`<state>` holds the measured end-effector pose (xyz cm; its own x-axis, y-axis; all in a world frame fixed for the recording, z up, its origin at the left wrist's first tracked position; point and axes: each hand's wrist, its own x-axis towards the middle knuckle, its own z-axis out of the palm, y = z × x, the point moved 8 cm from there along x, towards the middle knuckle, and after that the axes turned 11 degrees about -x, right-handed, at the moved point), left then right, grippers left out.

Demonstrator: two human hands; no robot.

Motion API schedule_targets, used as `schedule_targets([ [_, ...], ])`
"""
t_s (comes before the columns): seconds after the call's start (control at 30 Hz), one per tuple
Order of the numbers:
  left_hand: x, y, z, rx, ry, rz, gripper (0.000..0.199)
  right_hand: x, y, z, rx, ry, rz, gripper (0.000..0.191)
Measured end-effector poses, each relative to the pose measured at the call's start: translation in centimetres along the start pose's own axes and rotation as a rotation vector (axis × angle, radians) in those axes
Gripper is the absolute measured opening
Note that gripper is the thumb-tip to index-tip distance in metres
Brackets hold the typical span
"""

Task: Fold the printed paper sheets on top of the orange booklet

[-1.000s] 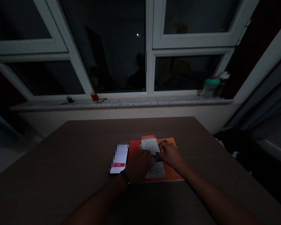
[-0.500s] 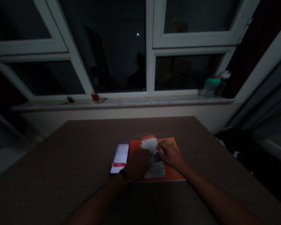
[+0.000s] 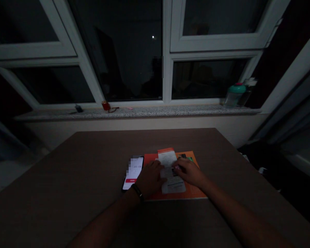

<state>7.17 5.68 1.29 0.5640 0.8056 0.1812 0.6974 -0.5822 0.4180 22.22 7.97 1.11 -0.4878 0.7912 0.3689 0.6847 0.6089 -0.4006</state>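
A long printed sheet of paper (image 3: 173, 187) with an orange top edge lies over an orange-red book or magazine (image 3: 195, 191) on the table. My left hand (image 3: 150, 177), a dark band at its wrist, rests flat on the sheet's left side with fingers stretched out. Bent fingers of my right hand (image 3: 190, 170) press together over the sheet's right side, around a small pink object (image 3: 176, 167), perhaps an eraser. Most of that object is covered by the fingers. Left of the book is a phone (image 3: 134, 172) with its screen lit, close to my left hand.
The brown table (image 3: 67, 179) reaches to the wall beneath a speckled windowsill (image 3: 150, 112). On the sill stand a small red jar (image 3: 105, 106), a dark little item (image 3: 79, 109) and a teal-lidded bottle (image 3: 234, 96) beside another bottle. Light in the room is dim.
My right hand's fingers have shifted slightly over the sheet. My left hand has moved a little to the left, showing more of the paper's middle. The view has shifted slightly.
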Motion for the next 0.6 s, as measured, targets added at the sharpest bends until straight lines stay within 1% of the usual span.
schedule_targets([
  [0.13,0.07,-0.21,-0.05,0.004,0.007,-0.011,0.045,-0.06,0.35,-0.20,-0.018,0.004,0.019,0.012],
  [0.3,-0.04,-0.17,-0.10,-0.006,0.019,0.004,0.049,-0.10,0.55,0.08,-0.003,0.015,0.008,0.013],
  [0.47,-0.12,0.19,-0.02,-0.002,-0.013,0.014,0.047,-0.18,0.51,0.11,0.016,0.004,0.011,0.014],
  [0.6,-0.15,0.44,0.29,0.002,-0.025,0.050,0.044,-0.26,0.02,-0.14,0.034,-0.010,0.006,0.012],
])
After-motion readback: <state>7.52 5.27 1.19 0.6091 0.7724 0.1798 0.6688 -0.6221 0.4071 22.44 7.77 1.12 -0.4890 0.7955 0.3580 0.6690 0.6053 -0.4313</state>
